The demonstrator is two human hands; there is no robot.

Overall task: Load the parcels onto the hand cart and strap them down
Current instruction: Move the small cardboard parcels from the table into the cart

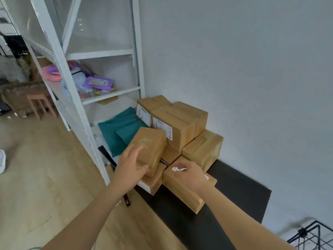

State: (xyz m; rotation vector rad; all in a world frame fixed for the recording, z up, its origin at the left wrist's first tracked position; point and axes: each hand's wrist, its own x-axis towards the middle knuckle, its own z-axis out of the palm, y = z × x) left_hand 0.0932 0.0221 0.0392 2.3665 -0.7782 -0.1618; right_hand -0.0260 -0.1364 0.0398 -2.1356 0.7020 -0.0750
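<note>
Parcels (180, 123) of brown cardboard are stacked in several layers on a black platform (234, 192) that lies on the floor against the grey wall (234, 60). We cannot tell whether this platform is the cart's deck. Two boxes in the top layer show white labels on their near ends.

At the front left of the stack, a tilted parcel (149, 147) leans with its far end raised above the boxes under it. Our left hand (132, 165) clasps it, with the fingers spread along its upper face and the thumb pressed round its near corner.

Our right hand (191, 175) hovers over a low parcel (182, 193) at the front of the stack. Its fingertips are pinched together on a small crumpled paper scrap (178, 169), white with dark print.

Just left of the stack stands a white rack (75, 98). Teal mailers (117, 130) lie on its lower shelf, touching the tilted parcel's far side, and purple packets (97, 83) lie on the shelf above. A black wire basket (313, 237) shows at the lower right corner.
</note>
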